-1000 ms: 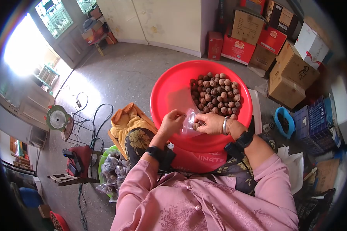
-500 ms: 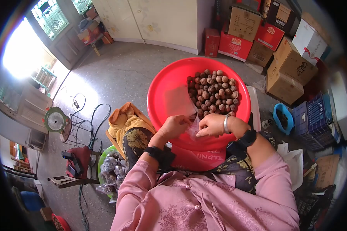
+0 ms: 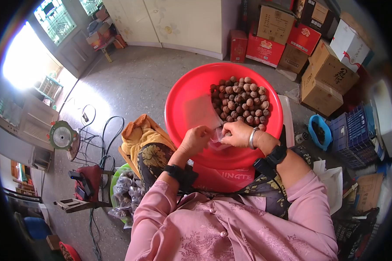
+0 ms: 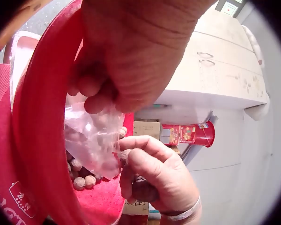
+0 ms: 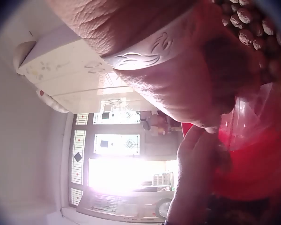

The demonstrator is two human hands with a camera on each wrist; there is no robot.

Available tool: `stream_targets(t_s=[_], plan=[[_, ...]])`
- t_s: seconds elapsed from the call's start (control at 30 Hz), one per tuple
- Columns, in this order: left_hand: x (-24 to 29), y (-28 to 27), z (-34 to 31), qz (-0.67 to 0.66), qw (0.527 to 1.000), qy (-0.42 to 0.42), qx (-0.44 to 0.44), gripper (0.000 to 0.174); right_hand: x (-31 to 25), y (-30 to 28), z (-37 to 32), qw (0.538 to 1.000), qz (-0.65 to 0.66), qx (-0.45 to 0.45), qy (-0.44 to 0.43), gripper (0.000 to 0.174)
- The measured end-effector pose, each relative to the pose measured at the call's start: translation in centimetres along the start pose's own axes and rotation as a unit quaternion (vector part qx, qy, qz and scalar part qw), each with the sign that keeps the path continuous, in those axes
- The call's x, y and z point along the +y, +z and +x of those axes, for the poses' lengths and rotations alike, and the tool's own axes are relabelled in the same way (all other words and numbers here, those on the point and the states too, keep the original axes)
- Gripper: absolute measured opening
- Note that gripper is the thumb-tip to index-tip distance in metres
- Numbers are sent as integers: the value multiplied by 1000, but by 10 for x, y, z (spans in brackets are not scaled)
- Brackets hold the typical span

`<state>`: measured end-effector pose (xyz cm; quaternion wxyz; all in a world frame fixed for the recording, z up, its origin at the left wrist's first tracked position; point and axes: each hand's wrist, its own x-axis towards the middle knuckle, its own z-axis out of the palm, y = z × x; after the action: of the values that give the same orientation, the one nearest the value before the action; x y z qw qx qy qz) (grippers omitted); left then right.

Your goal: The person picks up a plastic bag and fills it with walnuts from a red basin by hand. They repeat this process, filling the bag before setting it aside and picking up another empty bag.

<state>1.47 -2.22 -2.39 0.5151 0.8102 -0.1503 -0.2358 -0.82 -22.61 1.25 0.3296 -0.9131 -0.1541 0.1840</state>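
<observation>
A large red basin [image 3: 175, 102] holds a heap of brown walnuts [image 3: 241, 101] on its right side. Over its near part, the left hand [image 3: 197, 140] pinches the edge of a clear plastic bag [image 4: 91, 136]. The right hand [image 3: 239, 134], with a silver bracelet, is at the bag's other side; in the left wrist view its curled fingers hold a dark walnut [image 4: 144, 189] in the palm and a lighter walnut [image 4: 124, 156] near the fingertips, beside the bag. The right wrist view leaves most of its fingers dark and blurred.
Flat clear bags [image 3: 201, 112] lie in the basin's left part. A green basin [image 3: 114, 187] with filled bags stands at lower left, near a red-covered stool [image 3: 91, 185]. Cartons [image 3: 324, 80] are stacked at upper right, above a blue basin [image 3: 319, 135] and crate [image 3: 353, 139].
The right hand dipped lower beside the bag, then rose slightly back toward the left hand. The bag, hanging more stretched half a second ago, looks more bunched. The head view has shifted slightly.
</observation>
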Motion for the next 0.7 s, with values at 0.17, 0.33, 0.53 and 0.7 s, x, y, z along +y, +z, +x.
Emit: stream_targets(t_s=[0.17,0.33,0.53,0.7], plan=[[-4,1,0,-58,998,1,34,18,-10,4,5,997,9,33,72,42],[2,0,-2,-52,998,-3,37,18,-9,7,6,996,15,48,78,44],[-3,1,0,-6,998,29,64,18,-24,-5,1,987,69,-10,144,44],[4,6,-2,178,961,189,95,24,-8,6,7,987,53,-21,148,42]])
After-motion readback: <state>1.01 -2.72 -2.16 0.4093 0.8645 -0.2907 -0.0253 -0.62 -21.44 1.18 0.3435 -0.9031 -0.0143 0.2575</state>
